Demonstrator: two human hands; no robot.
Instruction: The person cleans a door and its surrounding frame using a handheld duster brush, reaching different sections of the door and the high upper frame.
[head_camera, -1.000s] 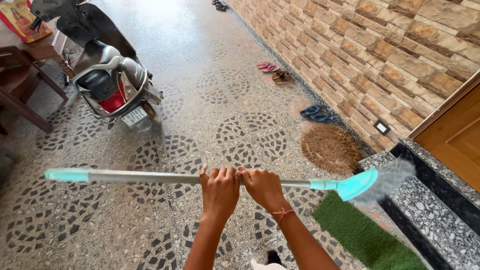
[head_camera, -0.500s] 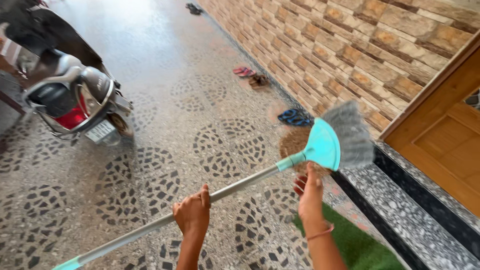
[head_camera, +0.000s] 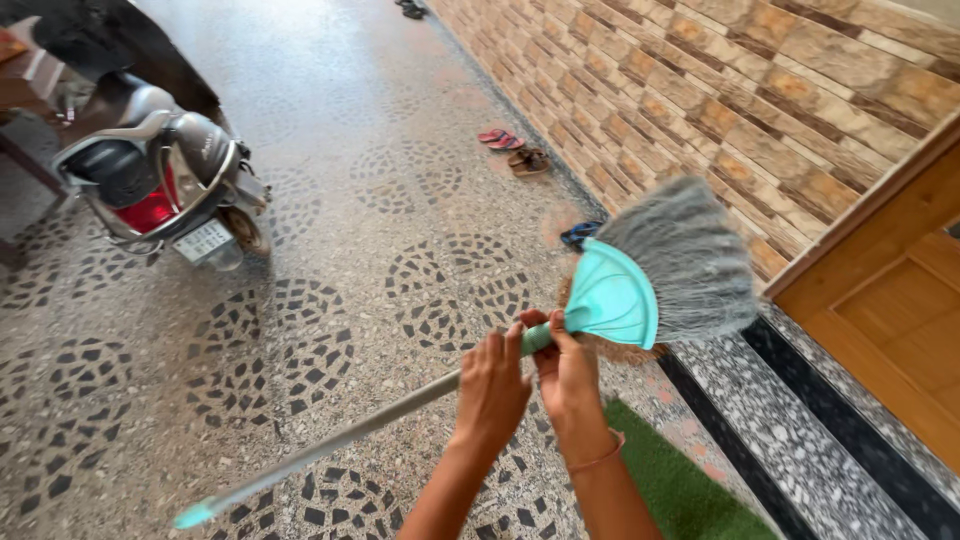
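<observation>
Outdoor porch or passage: speckled terrazzo floor (head_camera: 400, 150) with dark mosaic circles, and a stone-brick wall (head_camera: 700, 90) along its right edge. A wooden door (head_camera: 900, 300) stands at the far right above a polished granite step (head_camera: 800, 420). A green mat (head_camera: 680, 490) lies on the floor against the step. A parked scooter (head_camera: 160, 180) sits by the floor's upper left edge. Pairs of sandals (head_camera: 515, 150) lie along the wall edge, with a blue pair (head_camera: 580, 235) nearer in.

The broom (head_camera: 620, 290) is raised off the floor and tilted. Its teal fan head and grey bristles are up at right, near the door frame. Its metal pole runs down-left to a teal end cap close to the floor's lower left edge.

Left hand (head_camera: 492, 385) has a closed grip around the pole just below the teal collar. Right hand (head_camera: 565, 375) is wrapped shut on the collar itself, right under the head. The two hands touch each other. A thin band shows on the right wrist.

Judgement: both hands are crowded at the head end, so the long pole hangs free behind them. That gives fine control of the bristles but poor leverage. To work well, keep the bristles square to the surface and keep the pole's free end clear of the scooter. Spreading the hands would steady it.
</observation>
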